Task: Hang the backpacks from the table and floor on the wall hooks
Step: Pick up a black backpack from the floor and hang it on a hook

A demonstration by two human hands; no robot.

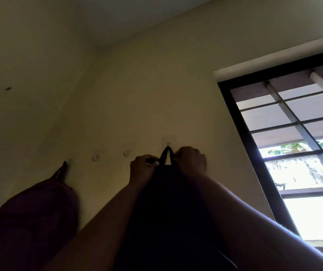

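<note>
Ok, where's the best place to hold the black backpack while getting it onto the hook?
By the top loop, low on its two legs, from below, one hand each side, as the left hand and right hand grip it. The loop stands upright and narrow, so low grips leave its peak free for the hook; the backpack hangs beneath.

Black backpack (168,212) at rightmost hook (168,143); maroon backpack (39,212) on leftmost hook (70,160).
</note>
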